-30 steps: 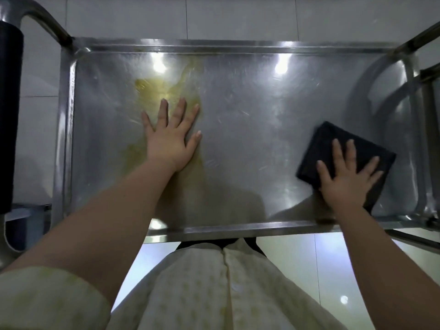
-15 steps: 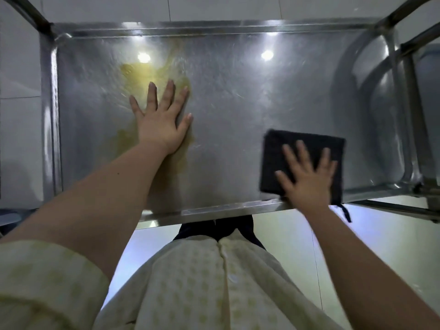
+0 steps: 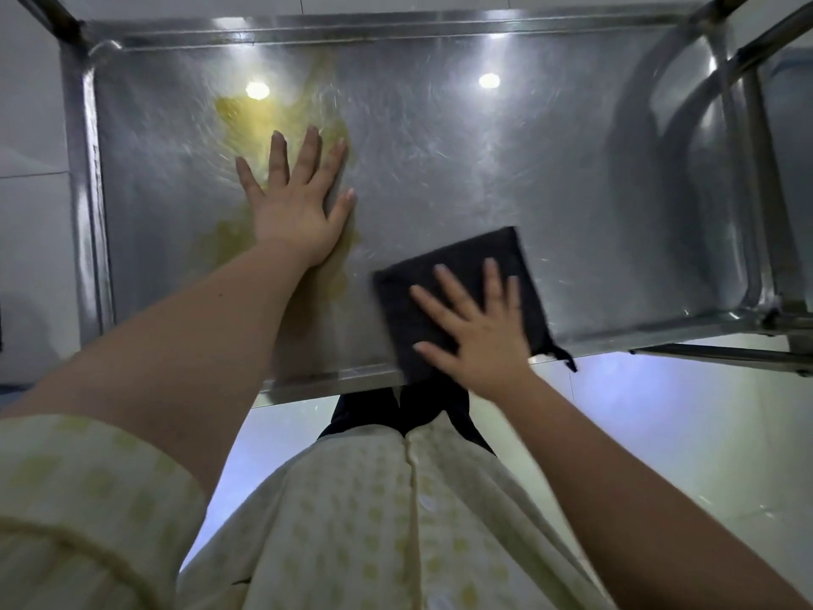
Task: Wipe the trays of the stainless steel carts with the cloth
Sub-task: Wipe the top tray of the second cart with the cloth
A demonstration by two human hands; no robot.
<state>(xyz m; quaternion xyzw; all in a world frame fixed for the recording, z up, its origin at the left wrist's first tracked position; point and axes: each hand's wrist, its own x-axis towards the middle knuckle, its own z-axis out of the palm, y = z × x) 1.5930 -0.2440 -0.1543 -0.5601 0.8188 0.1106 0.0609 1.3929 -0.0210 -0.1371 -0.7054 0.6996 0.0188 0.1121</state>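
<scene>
Pressing black cloth (image 3: 462, 268) flat with right hand (image 3: 484, 341), fingers (image 3: 493, 281) spread, by near rim of tray (image 3: 528, 169); left hand (image 3: 294, 213) splayed open on yellowish smear (image 3: 259, 118)

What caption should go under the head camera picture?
Right hand presses a dark cloth on the steel cart tray while the left hand rests flat.

The steel tray (image 3: 572, 191) carried a dark cloth (image 3: 462, 264) at its near edge. A yellowish smear (image 3: 264, 121) spread toward the far-left corner, partly under a flat left hand (image 3: 294, 209).
</scene>
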